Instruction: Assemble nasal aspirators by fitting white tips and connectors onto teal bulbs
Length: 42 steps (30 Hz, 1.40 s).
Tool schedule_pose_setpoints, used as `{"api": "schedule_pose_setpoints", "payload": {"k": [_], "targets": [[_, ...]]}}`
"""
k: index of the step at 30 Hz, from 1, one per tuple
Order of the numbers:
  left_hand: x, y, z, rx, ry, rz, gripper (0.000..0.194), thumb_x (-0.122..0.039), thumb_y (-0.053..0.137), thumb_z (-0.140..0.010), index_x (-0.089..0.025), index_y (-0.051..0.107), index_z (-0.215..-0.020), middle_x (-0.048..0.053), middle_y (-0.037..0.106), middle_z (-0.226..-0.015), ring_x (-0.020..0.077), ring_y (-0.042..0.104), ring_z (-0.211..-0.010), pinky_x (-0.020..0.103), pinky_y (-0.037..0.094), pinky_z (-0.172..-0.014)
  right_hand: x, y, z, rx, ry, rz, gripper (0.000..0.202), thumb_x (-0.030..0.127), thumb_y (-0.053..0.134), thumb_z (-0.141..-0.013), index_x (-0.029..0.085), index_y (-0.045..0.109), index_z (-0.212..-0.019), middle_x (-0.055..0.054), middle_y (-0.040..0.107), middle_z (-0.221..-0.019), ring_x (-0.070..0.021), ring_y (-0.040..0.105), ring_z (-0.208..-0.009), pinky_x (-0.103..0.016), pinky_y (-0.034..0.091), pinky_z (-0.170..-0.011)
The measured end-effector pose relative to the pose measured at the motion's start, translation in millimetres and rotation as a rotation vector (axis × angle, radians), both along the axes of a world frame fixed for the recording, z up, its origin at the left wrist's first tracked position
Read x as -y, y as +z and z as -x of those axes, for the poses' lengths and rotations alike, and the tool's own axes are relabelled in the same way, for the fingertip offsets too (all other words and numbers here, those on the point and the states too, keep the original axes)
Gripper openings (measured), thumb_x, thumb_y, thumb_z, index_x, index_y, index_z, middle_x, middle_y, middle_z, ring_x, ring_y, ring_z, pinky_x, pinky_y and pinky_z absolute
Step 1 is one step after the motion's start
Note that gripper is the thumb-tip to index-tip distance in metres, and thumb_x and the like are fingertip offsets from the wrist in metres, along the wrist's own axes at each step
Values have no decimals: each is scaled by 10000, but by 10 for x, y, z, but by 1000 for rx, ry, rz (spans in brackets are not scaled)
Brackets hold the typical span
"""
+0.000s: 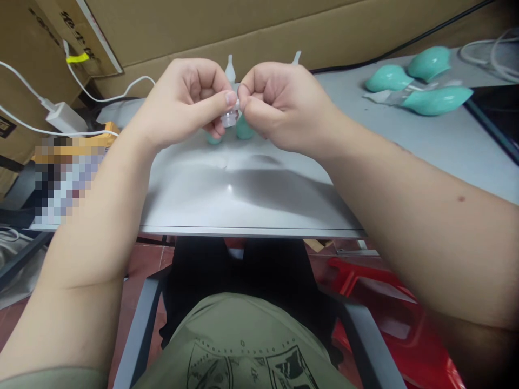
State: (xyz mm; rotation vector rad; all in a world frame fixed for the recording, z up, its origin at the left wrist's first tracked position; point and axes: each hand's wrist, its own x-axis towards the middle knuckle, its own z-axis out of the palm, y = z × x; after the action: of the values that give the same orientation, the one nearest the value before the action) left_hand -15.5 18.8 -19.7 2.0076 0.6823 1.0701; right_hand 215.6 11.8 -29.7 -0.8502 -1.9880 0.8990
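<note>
My left hand [198, 102] pinches a small clear plastic piece [229, 118] between thumb and fingers, above the grey table [251, 213]. My right hand [270, 100] is closed right beside it, thumb against forefinger at the piece's right end; what it grips there is too small to make out. Behind the hands, a translucent pointed nozzle [230, 70] stands upright, and the tip of another [297, 57] shows over my right hand. Below the fingers, parts of teal bulbs [245, 128] are visible, mostly hidden by my hands.
Several teal bulbs [436, 101] with clear nozzles lie at the right rear. A dark flat object [498, 116] and coiled white cable are at the right edge. At left are a white charger [67, 119], cables and a yellow-orange item [77, 147]. Cardboard [243, 27] borders the back.
</note>
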Motion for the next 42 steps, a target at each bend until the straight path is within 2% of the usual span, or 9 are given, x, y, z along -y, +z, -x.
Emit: {"api": "schedule_pose_setpoints", "payload": {"k": [5, 8, 14, 20, 25, 30, 36, 40, 42], "targets": [[64, 41, -14, -5, 10, 33, 503, -616, 1106, -902, -232, 800, -797, 51, 850, -814, 179, 767, -648, 321, 668, -611, 47, 41, 55, -46, 53, 98, 332, -6, 608, -1099, 225, 576, -863, 63, 556, -601, -93, 438, -533, -261, 314, -537], [61, 42, -27, -15, 44, 0, 546, -677, 1081, -914, -245, 767, -803, 51, 846, -816, 179, 756, -649, 339, 672, -622, 56, 43, 80, -139, 10, 86, 384, -51, 654, -1095, 229, 562, -850, 74, 571, -614, -72, 428, -520, -253, 302, -505], [1, 3, -24, 49, 84, 18, 499, -632, 1150, -787, -269, 809, -775, 44, 842, -779, 190, 737, -602, 324, 654, -549, 47, 24, 48, -249, -25, 63, 344, -66, 711, -1046, 191, 678, -821, 50, 602, -609, -78, 477, -522, -260, 301, -503], [-29, -27, -34, 74, 71, 20, 495, -575, 1179, -805, -252, 804, -803, 26, 845, -770, 167, 756, -604, 294, 678, -570, 13, -21, 54, -314, -35, 60, 290, -73, 699, -1003, 147, 748, -822, 44, 620, -593, -64, 490, -497, -242, 303, -480], [76, -4, -69, 61, 98, 69, 458, -555, 1115, -903, -217, 810, -861, 21, 847, -786, 166, 786, -649, 300, 692, -631, -6, -21, 72, -317, -39, 65, 343, -115, 650, -986, 146, 726, -777, 51, 558, -552, -71, 472, -484, -229, 308, -466], [96, -10, -81, 36, 79, 34, 460, -535, 1083, -982, -215, 773, -862, 44, 841, -804, 172, 766, -646, 338, 653, -635, -16, -26, 77, -297, -27, 76, 375, -122, 627, -982, 168, 698, -755, 40, 596, -570, -91, 470, -475, -261, 277, -465], [-4, -49, -83, 63, 36, 64, 476, -589, 1133, -888, -261, 790, -856, 30, 847, -800, 160, 725, -651, 327, 652, -624, -4, -31, 101, -237, -20, 81, 448, -176, 564, -982, 216, 594, -767, 68, 565, -578, -86, 424, -495, -295, 248, -509], [-4, -35, -83, 25, 70, 49, 515, -651, 1091, -916, -253, 766, -876, 25, 838, -809, 158, 716, -662, 332, 633, -635, -25, -32, 100, -189, -46, 46, 434, -164, 591, -1002, 226, 593, -811, 71, 556, -604, -90, 405, -545, -302, 256, -533], [3, -25, -72, -1, 69, 27, 523, -629, 1071, -939, -229, 741, -871, 21, 813, -805, 155, 730, -664, 331, 629, -647, -31, -27, 98, -168, -47, 40, 427, -153, 592, -1015, 228, 598, -823, 69, 563, -614, -90, 406, -563, -297, 268, -540]]}}
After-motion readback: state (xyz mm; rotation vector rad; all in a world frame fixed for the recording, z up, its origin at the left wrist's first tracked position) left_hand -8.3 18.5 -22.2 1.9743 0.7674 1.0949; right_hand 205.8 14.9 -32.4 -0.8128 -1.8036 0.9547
